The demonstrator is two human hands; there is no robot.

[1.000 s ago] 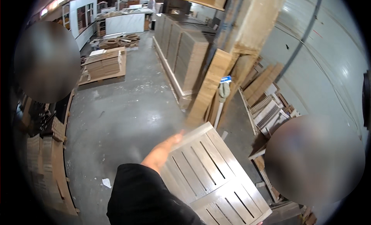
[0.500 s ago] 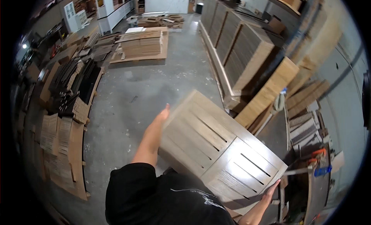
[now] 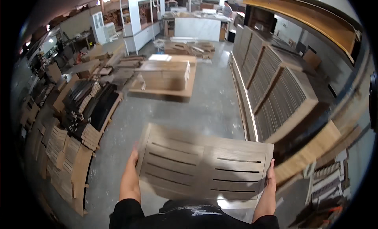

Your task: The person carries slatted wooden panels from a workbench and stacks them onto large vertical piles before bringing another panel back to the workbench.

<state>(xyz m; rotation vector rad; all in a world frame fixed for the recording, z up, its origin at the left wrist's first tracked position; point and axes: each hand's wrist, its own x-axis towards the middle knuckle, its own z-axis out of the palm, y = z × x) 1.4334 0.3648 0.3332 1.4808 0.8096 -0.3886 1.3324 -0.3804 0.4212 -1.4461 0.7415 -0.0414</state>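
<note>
A rectangular slatted wooden panel (image 3: 205, 166), grey-brown with two sets of long dark slots, is held level in front of my body. My left hand (image 3: 135, 156) grips its left end, slightly blurred, with the fingers partly hidden by the edge. At the opposite end, my right hand (image 3: 271, 172) is closed round the right edge, its thumb side showing. The panel's underside is out of sight.
Ahead, a stack of wooden boards (image 3: 164, 76) lies on a flat base. Tall rows of stacked panels (image 3: 281, 91) line the right, by a leaning plank (image 3: 309, 152). Pallets of cut wood pieces (image 3: 65, 146) run along the left. A person (image 3: 227, 9) stands far back.
The panel has swung from a diagonal tilt to nearly square across my front, both hands still on its ends. My view has lifted and shows more of the far workshop.
</note>
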